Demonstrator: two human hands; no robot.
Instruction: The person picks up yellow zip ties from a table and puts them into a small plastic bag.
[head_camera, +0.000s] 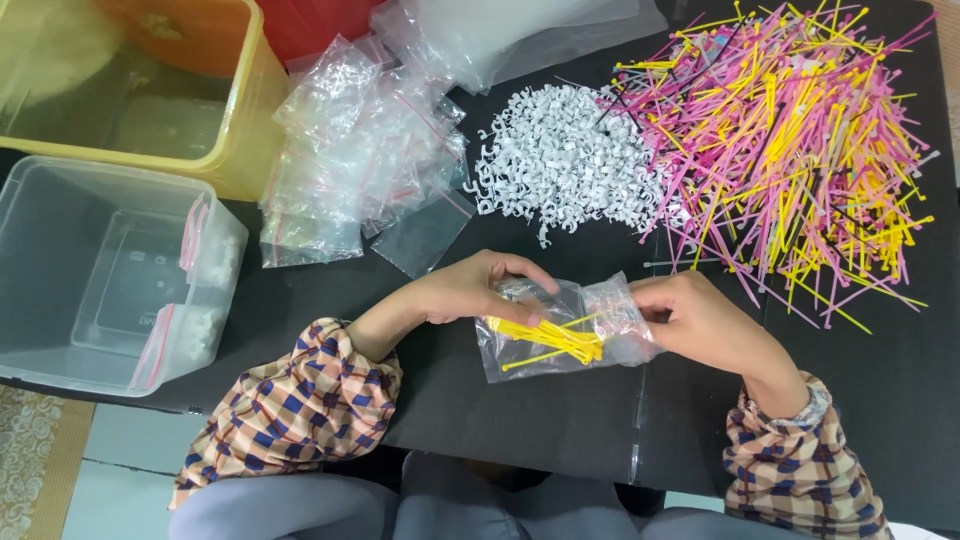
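the small clear bag (560, 330) lies between both hands, yellow cable ties (548, 338) running left to right inside; left hand (470, 288) and right hand (690, 318) pinch its opposite ends.

Two hands (470, 290), one held bag (560, 330), two plastic bins (60, 200), two filled bags (190, 330) inside.

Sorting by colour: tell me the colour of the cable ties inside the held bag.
Yellow cable ties, clearest in the head view.
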